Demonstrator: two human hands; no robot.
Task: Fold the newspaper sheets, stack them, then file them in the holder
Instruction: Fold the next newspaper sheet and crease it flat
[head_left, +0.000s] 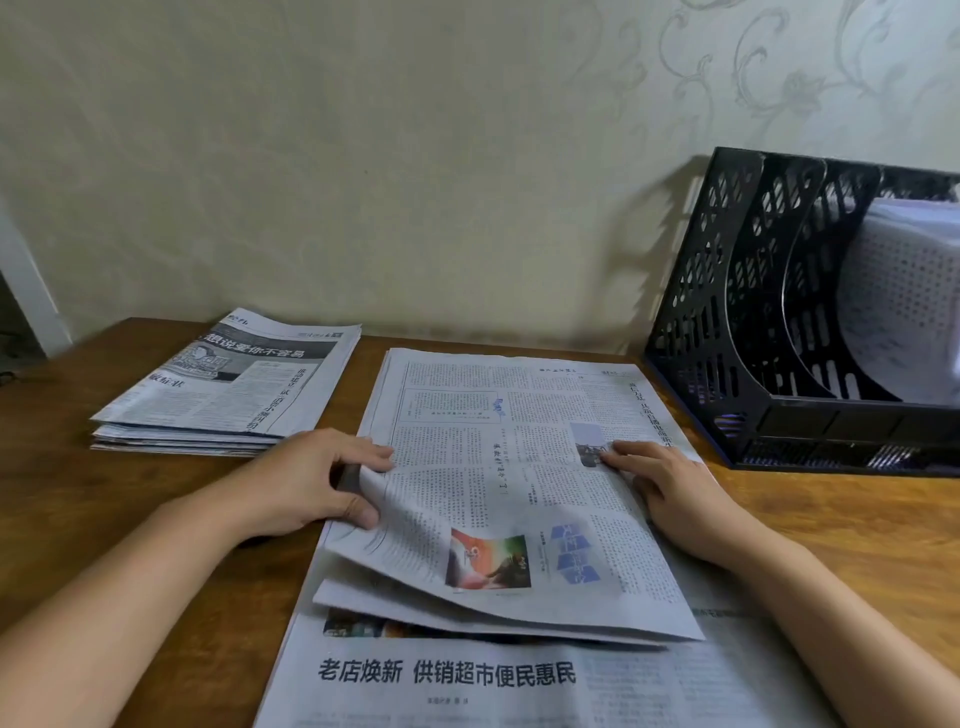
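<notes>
Left hand (306, 480): thumb and fingers pinch the sheet's (498, 488) lifted left edge, likely to fold or square it. Right hand (670, 493): fingers flat, pinning its right side. Beyond left fingers: folded stack (228, 395). Beyond right fingers: holder (727, 322), partly filled.
</notes>
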